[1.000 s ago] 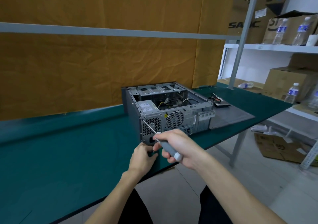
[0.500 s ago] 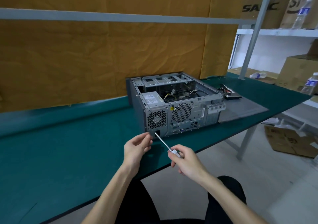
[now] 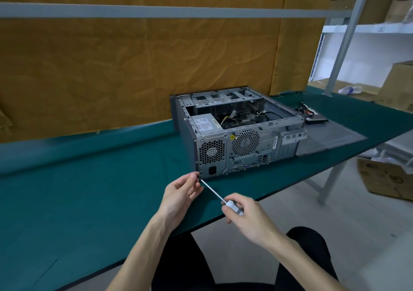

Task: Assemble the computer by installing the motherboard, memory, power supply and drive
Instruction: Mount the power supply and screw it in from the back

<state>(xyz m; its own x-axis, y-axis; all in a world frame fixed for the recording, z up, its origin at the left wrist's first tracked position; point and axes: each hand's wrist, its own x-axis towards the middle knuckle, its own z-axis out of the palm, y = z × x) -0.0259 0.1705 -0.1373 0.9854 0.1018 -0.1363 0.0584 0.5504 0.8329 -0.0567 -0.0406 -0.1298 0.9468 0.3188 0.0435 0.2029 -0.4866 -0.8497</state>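
Green bench [image 3: 89, 201]; screwdriver [image 3: 212, 191] tip hidden.

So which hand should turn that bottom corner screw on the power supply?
Probably the right hand: it grips the screwdriver handle, tip at the case's lower corner. The left hand just steadies the tip.

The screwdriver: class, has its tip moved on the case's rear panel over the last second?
Yes. The screwdriver tip went from the panel's upper left corner, above the power supply grille, down to the lower left corner beside the power socket.
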